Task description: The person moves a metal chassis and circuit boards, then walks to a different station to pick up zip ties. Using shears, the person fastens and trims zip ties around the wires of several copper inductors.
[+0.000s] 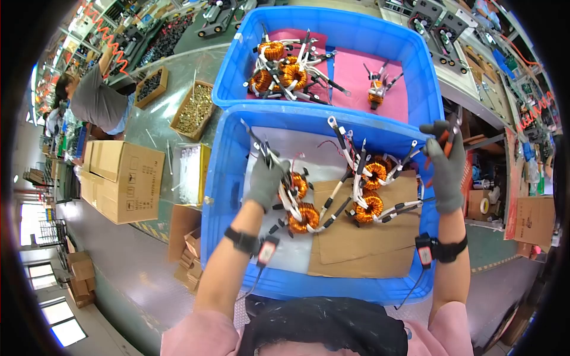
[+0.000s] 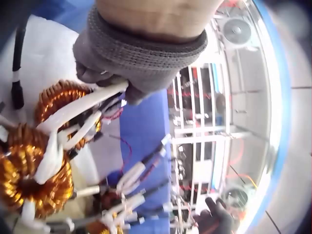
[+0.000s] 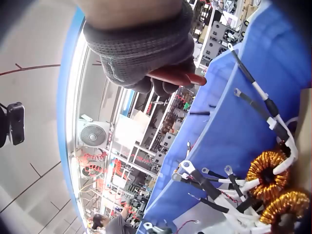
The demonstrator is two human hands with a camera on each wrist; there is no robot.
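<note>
My gloved left hand (image 1: 265, 181) grips the bundled cable leads (image 2: 87, 105) of a copper-wound toroidal coil (image 1: 297, 185) at the left side of the near blue bin (image 1: 261, 285). Their dark ends stick out above the fingers. Another coil (image 1: 303, 218) lies just below that one. Over the bin's right rim, my gloved right hand (image 1: 448, 175) holds pliers with red handles (image 3: 175, 76), jaws pointing up and away. More coils (image 1: 369, 207) with white and black leads and ring terminals lie on cardboard at the bin's right.
A second blue bin (image 1: 332, 16) behind holds several coils on pink sheets. Left of it are a box of brass-coloured parts (image 1: 194, 110), a white-filled tray (image 1: 193, 175) and a large carton (image 1: 122, 181). Another person (image 1: 101, 98) is at the far left.
</note>
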